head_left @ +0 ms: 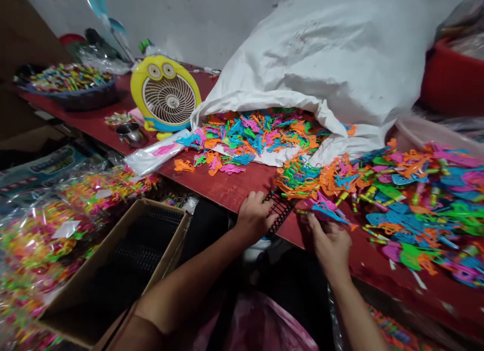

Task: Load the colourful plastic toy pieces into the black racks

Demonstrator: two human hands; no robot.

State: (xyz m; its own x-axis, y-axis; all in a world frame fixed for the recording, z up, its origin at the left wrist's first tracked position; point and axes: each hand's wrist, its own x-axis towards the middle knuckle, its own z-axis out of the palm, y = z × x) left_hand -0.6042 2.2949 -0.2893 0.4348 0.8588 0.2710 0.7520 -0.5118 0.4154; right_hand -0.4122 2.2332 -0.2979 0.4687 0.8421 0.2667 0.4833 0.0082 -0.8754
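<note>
My left hand (255, 216) is closed on a black open-grid plastic strip (280, 210) at the table's front edge. Just to the right, my right hand (333, 244) is closed, its thumb and fingertips at a thin yellow-green stick (302, 211). A pink and blue plastic piece (325, 210) lies right behind those fingertips; whether they touch it I cannot tell. Beyond both hands sits a small heap of orange, green and blue flat plastic pieces (298, 177).
A white sack (325, 53) spills coloured pieces onto the red table (212, 187). More pieces with yellow sticks (412, 210) cover the right side. A yellow fan (166, 96) and metal cup (130, 134) stand left. Below are a cardboard box (177, 240) of black strips and filled bags (41, 240).
</note>
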